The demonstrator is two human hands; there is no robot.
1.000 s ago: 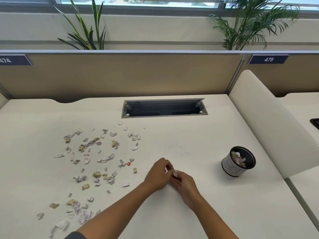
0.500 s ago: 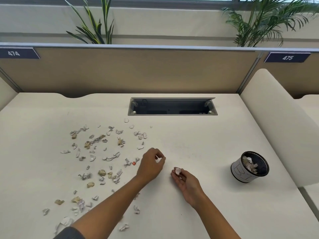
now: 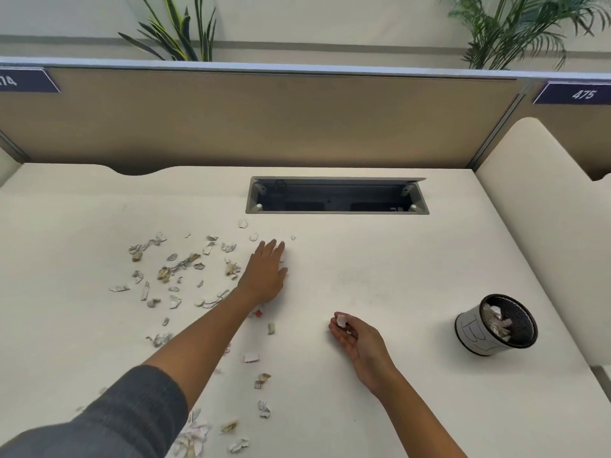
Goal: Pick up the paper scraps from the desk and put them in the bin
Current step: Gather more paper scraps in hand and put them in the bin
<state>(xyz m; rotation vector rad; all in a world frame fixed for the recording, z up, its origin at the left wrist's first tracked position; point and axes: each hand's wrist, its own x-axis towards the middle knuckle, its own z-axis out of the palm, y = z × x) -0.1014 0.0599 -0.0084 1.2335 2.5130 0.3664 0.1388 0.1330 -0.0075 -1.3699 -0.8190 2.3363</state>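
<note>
— White paper scraps [image 3: 185, 272] lie scattered over the left half of the cream counter [image 3: 380, 266], from near the back edge down to the front edge. Where is the left hand?

— The left hand [image 3: 266, 276] reaches out flat, palm down, fingers straight, at the right fringe of the scatter. Its fingertips lie close to a few small bits near the cable slot [image 3: 337, 196] at the back edge. Whether it touches a scrap, I cannot tell.

— And the right hand?

— The right hand [image 3: 355, 335] rests near the middle of the counter, palm up, fingers curled round a small white scrap [image 3: 341, 320] held at the fingertips.

— Where is the bin?

— The bin [image 3: 496, 325] stands near the right edge, tilted toward the camera, white-walled with a black mesh inside, and it holds crumpled paper. It is well apart from both hands.

— Anything beyond the counter?

— A tan partition [image 3: 264, 120] runs along the back edge, with a "475" label [image 3: 578, 93] at its right and green plants [image 3: 178, 31] behind.
</note>
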